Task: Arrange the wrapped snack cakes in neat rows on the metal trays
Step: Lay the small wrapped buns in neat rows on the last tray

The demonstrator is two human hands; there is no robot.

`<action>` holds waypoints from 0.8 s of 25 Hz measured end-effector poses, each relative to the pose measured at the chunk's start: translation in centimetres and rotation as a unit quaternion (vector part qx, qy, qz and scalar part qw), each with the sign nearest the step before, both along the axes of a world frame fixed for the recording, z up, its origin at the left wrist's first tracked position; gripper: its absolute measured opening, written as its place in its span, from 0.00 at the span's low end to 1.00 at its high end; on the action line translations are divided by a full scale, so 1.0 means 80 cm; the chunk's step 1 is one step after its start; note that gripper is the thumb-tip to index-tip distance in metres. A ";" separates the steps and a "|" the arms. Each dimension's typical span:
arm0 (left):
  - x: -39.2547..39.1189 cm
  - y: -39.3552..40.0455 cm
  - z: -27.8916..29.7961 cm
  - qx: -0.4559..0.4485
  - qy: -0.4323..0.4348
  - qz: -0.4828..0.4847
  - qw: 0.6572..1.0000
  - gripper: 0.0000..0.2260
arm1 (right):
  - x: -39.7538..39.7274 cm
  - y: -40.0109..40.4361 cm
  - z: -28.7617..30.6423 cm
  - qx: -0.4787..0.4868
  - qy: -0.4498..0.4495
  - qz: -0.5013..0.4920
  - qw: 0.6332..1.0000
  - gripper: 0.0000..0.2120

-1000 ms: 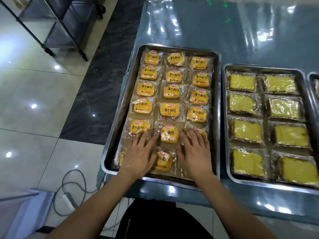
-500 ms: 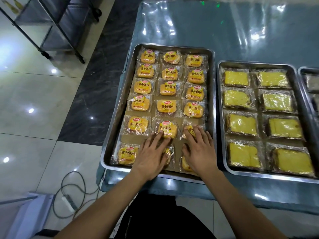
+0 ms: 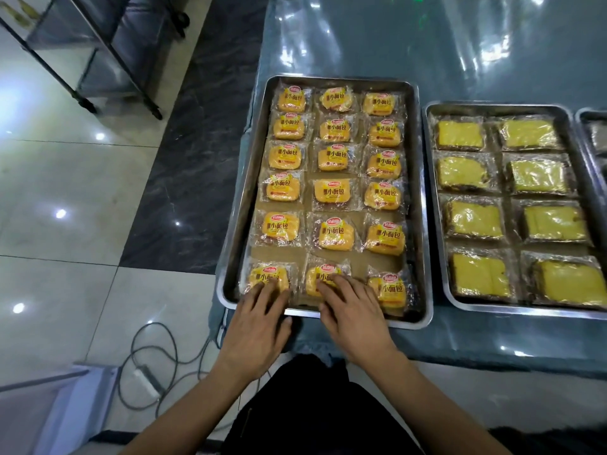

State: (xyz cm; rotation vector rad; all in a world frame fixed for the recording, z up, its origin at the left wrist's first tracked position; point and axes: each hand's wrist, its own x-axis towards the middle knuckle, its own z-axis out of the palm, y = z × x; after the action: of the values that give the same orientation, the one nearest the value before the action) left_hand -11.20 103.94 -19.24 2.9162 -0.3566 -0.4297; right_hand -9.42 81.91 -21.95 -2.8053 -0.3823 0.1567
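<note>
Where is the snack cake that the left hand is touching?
In the head view, that snack cake lies in the near left corner of the left tray, under the left hand's fingertips, beside the cake the right hand touches.

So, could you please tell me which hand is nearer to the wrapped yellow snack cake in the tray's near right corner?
Right. The right hand lies just left of the wrapped yellow snack cake, while the left hand is farther left.

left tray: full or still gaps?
Full: the left tray holds six rows of three snack cakes, no empty slot visible.
</note>
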 end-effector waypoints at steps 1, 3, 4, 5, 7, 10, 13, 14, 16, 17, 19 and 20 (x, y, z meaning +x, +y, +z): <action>0.003 0.002 -0.001 -0.001 0.009 -0.005 1.000 0.24 | -0.001 0.001 0.001 -0.009 0.006 -0.003 1.000 0.22; 0.011 0.006 -0.001 -0.011 0.032 -0.006 0.999 0.26 | -0.006 0.000 0.004 -0.027 0.021 -0.001 0.999 0.22; 0.015 0.008 -0.002 -0.010 0.039 -0.008 0.999 0.27 | -0.010 -0.001 0.006 -0.034 0.025 0.003 0.999 0.22; 0.018 0.010 -0.002 -0.008 0.043 -0.012 0.999 0.27 | -0.012 -0.001 0.008 -0.039 0.028 0.003 0.999 0.23; 0.022 0.011 0.000 -0.005 0.048 -0.022 0.999 0.28 | -0.013 -0.001 0.010 -0.041 0.037 -0.005 0.998 0.23; 0.025 0.012 0.006 -0.013 0.041 -0.023 0.999 0.24 | -0.016 0.004 0.015 -0.035 0.042 -0.015 0.998 0.24; 0.027 0.001 0.015 -0.021 0.027 -0.032 0.999 0.22 | -0.019 -0.008 0.022 -0.016 0.010 -0.069 0.997 0.23; 0.029 -0.006 0.017 -0.032 0.029 -0.046 0.998 0.23 | -0.019 -0.017 0.022 -0.020 -0.007 -0.105 0.994 0.23; 0.035 -0.024 0.021 -0.053 0.038 -0.093 0.994 0.24 | -0.018 -0.035 0.020 -0.033 -0.015 -0.169 0.985 0.23; 0.038 -0.034 0.021 -0.054 0.042 -0.116 0.991 0.24 | -0.017 -0.042 0.018 -0.041 -0.003 -0.182 0.982 0.24; 0.041 -0.048 0.016 -0.048 0.062 -0.142 0.987 0.25 | -0.018 -0.049 0.013 -0.054 0.017 -0.176 0.983 0.26; 0.041 -0.052 0.014 -0.042 0.077 -0.143 0.986 0.25 | -0.020 -0.050 0.011 -0.054 0.021 -0.171 0.984 0.27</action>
State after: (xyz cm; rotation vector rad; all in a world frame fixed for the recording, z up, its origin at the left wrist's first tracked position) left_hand -7.96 99.75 -18.14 2.7346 -0.7554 -0.6591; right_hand -11.04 77.93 -21.03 -2.9160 0.1229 0.1631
